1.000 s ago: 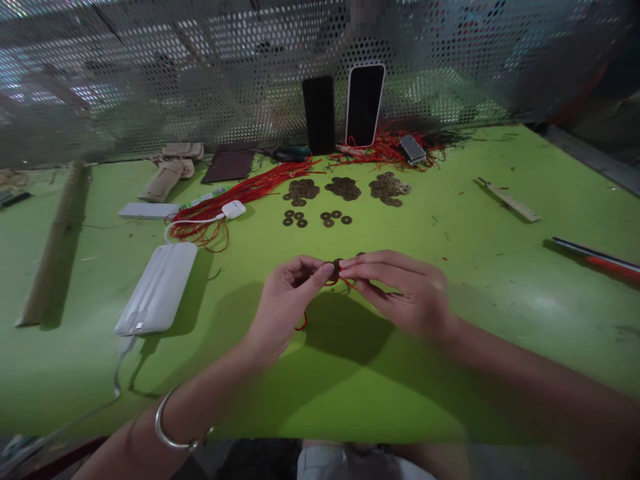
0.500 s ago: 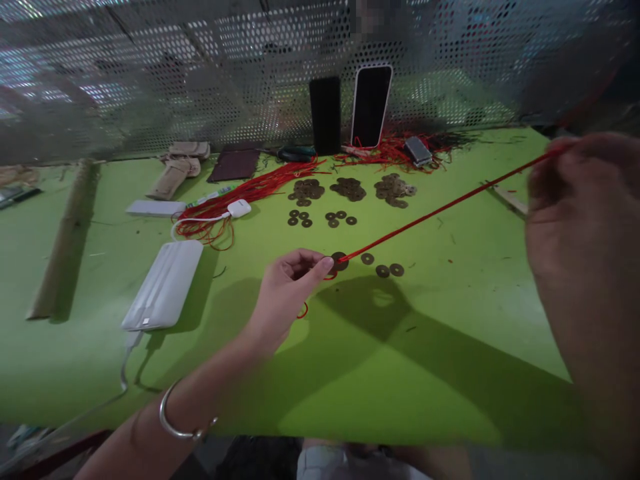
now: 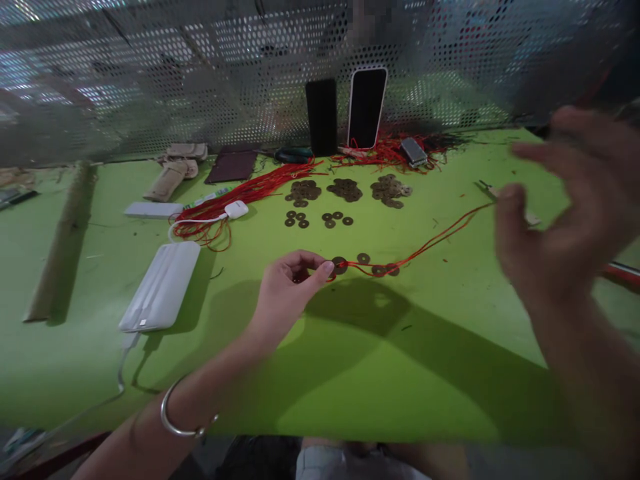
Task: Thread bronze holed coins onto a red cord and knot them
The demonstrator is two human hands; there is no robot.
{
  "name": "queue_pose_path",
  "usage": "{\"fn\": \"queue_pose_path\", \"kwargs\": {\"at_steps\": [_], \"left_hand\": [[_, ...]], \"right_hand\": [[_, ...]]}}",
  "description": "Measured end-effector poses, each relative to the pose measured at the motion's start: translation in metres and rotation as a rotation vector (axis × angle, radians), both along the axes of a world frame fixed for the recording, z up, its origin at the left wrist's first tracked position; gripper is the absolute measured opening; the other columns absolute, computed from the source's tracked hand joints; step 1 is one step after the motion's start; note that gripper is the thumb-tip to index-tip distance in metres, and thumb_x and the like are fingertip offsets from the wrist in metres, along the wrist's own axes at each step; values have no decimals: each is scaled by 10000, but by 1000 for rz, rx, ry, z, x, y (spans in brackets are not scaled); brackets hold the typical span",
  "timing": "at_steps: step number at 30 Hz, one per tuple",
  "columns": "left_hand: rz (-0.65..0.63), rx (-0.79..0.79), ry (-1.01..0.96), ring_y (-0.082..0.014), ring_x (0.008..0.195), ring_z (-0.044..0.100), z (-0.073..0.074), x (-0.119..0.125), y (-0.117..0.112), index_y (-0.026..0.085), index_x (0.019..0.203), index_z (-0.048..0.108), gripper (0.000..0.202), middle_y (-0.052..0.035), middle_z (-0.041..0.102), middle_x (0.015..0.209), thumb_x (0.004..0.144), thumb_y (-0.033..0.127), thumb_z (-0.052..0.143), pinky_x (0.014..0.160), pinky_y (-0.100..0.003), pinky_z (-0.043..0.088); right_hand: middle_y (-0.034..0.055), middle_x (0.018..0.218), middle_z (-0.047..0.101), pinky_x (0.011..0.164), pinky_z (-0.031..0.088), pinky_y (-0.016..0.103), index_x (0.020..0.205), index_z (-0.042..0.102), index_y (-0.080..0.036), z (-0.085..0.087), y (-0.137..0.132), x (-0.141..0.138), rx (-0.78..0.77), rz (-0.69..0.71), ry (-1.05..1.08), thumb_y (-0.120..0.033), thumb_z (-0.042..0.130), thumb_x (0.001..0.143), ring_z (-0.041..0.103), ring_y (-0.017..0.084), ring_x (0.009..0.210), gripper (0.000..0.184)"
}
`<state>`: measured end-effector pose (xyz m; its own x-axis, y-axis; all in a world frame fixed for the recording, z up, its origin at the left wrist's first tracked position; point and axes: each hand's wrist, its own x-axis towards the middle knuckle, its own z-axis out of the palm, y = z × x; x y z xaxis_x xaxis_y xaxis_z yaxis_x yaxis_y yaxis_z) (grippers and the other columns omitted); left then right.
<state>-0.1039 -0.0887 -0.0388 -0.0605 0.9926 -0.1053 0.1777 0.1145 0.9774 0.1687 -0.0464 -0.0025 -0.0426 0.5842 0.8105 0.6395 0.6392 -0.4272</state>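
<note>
Between the thumb and fingers of my left hand (image 3: 295, 293) is a dark coin (image 3: 339, 265) with a hole in its middle. A doubled red cord (image 3: 425, 247) passes through the coin and lies slackly to the right, its far part reaching toward my right thumb. My right hand (image 3: 565, 207) hangs above the right side of the table, smeared by motion, with fingers spread and nothing seen in them. Just right of the held coin lie a few loose coins (image 3: 363, 258), some crossed by the cord.
Coin piles (image 3: 345, 189) and smaller coin groups (image 3: 337, 219) lie farther back. Red cords (image 3: 250, 190) spread left of them. A white power bank (image 3: 163, 287) with a cable and a wooden stick (image 3: 60, 247) lie left. Two phones (image 3: 367, 107) stand against the perforated metal screen (image 3: 225, 80).
The red cord was taut up to my right hand and now hangs slack. My right hand has opened and moved slightly left. My left hand still holds the coin in nearly the same place.
</note>
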Motion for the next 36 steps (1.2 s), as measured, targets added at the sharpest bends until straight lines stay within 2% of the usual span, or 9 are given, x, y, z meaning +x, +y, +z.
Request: {"fn": "queue_pose_path", "kwargs": {"at_steps": [1,3,7,10,18,23,26,30,36], "left_hand": [[-16,9,19,-86,581,520,0,0,-1,168,836,668,256,-37,666,742,730,398,701,448,-178,308],[-52,23,61,-95,590,529,1,1,-4,169,836,670,231,-37,662,732,742,379,692,452,-181,315],[-101,20,116,-83,539,484,7,4,-8,179,837,667,199,-16,640,692,756,361,678,447,-180,314],[-122,22,142,-78,517,453,10,5,-10,186,830,669,214,-10,627,667,757,387,674,440,-182,299],[-133,143,244,-96,527,454,5,5,-13,202,811,670,175,7,594,621,775,373,658,460,-210,324],[-86,642,528,-171,844,568,6,6,-9,229,769,693,57,-10,679,844,720,238,719,753,-335,442],[-100,826,657,-161,789,568,8,5,-9,249,797,698,75,0,685,801,729,222,714,724,-319,432],[-205,889,709,-170,810,576,9,4,-12,252,831,685,93,2,699,799,748,213,696,741,-323,426],[-264,896,688,-166,837,545,11,3,-12,262,858,687,105,-7,677,821,764,216,684,747,-309,429]], "right_hand": [[42,1408,424,1127,208,428,1250,548,-253,-1,-6,-15,6,-45,-166,-170,523,844,328,273,1328,415],[119,1333,496,1075,334,426,1255,510,-195,-7,-18,-46,-57,184,-266,-164,508,846,441,249,1253,410],[119,1223,576,796,533,348,1335,376,-177,-26,-32,-86,-500,506,-286,-305,520,882,628,190,940,493],[49,951,670,548,479,253,1249,462,-194,-35,-33,-89,-701,522,-216,-310,496,904,586,111,599,365],[21,800,669,511,375,224,978,588,-176,-40,-33,-87,-544,468,-249,-196,550,866,541,100,572,120],[19,799,677,534,402,222,966,586,-182,-44,-35,-87,-506,436,-246,-185,539,866,578,111,605,111],[21,824,687,545,413,218,1033,571,-181,-45,-37,-87,-512,420,-218,-193,541,862,592,112,607,174],[2,828,694,533,402,209,1232,497,-225,-43,-38,-87,-607,484,-260,-172,549,832,594,117,601,407],[1,777,657,560,389,217,1155,560,-215,-38,-34,-84,-715,659,-254,-214,522,839,547,105,593,319]]}}
